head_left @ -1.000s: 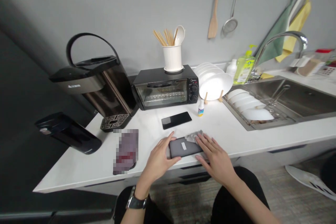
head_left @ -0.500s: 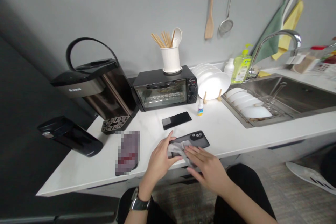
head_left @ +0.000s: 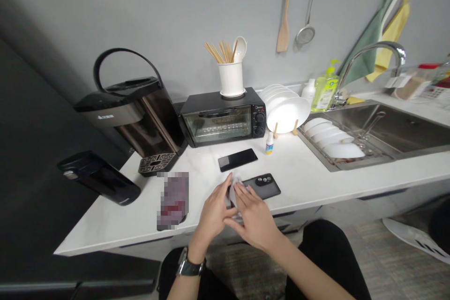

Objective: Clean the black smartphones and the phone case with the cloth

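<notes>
A dark phone case [head_left: 267,190] with camera cutouts lies near the front edge of the counter. My left hand [head_left: 215,208] grips its left end between thumb and fingers, partly hiding it. My right hand [head_left: 256,218] presses a crumpled light grey cloth [head_left: 236,183] onto the left part of the case, fingers close together. Most of the cloth is hidden beneath those fingers. Just behind the case rests a black phone [head_left: 238,160], screen up. A small white bottle [head_left: 269,143] with a blue and yellow label stands behind and to the right.
A toaster oven [head_left: 221,119] backs the counter [head_left: 200,183], beside a drinks dispenser [head_left: 140,117]. Left are a dark flask [head_left: 101,178] and a pixelated item [head_left: 174,201]. White plates [head_left: 286,115] and a sink [head_left: 418,117] with bowls [head_left: 333,140] are at right.
My right hand has slid left along the phone case with the cloth, closer to my left hand. More of the case's right part shows. The view has shifted slightly.
</notes>
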Available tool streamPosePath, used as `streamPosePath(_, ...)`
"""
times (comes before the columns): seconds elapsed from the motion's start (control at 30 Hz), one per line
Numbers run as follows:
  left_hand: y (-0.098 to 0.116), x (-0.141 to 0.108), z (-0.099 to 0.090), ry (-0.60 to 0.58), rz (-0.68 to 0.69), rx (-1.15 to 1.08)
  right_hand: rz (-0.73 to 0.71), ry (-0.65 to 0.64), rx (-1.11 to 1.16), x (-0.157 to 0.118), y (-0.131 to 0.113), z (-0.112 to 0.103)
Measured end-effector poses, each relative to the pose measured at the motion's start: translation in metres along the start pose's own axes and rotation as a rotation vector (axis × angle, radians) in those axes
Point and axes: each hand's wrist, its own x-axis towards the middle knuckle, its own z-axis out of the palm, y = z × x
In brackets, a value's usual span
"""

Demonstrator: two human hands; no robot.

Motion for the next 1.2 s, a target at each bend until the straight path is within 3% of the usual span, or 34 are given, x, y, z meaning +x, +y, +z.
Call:
streamPosePath(0.07,0.0,0.0,0.0,-0.002,0.005,-0.011,-0.067,-0.068,0.02,-0.015,0.003,-0.011)
streamPosePath(0.17,0.001,0.0,0.0,0.001,0.017,-0.022,-0.076,-0.122,-0.076,-0.046,0.031,-0.037)
streamPosePath(0.27,0.002,0.002,0.0,0.008,0.01,-0.024,0.042,-0.054,-0.231,-0.067,0.066,-0.055)
streamPosePath(0.37,0.003,0.004,0.0,0.008,0.0,-0.03,0.143,0.047,-0.297,-0.057,0.078,-0.051)
streamPosePath(0.43,0.003,0.004,-0.001,0.013,-0.007,-0.028,0.167,0.074,-0.27,-0.035,0.067,-0.036)
streamPosePath(0.57,0.0,0.002,-0.001,-0.009,0.023,-0.027,0.13,0.039,-0.115,0.009,0.018,0.001)
streamPosePath(0.67,-0.003,0.0,0.0,0.027,-0.004,-0.013,0.047,-0.013,-0.021,0.015,-0.006,0.009)
streamPosePath(0.73,-0.003,0.0,0.001,0.059,-0.022,-0.005,-0.028,-0.069,0.009,0.004,-0.005,0.001)
streamPosePath(0.87,-0.001,0.0,0.002,0.069,-0.018,-0.002,-0.097,-0.156,-0.076,-0.034,0.026,-0.028)
streamPosePath(1.0,0.0,0.002,0.0,0.056,-0.022,0.004,0.001,-0.078,-0.262,-0.056,0.066,-0.047)
streamPosePath(1.1,0.0,0.004,0.0,0.054,-0.038,0.007,0.091,0.003,-0.333,-0.048,0.085,-0.046)
streamPosePath(1.2,0.001,0.004,0.0,0.062,-0.049,0.007,0.145,0.038,-0.353,-0.022,0.088,-0.032)
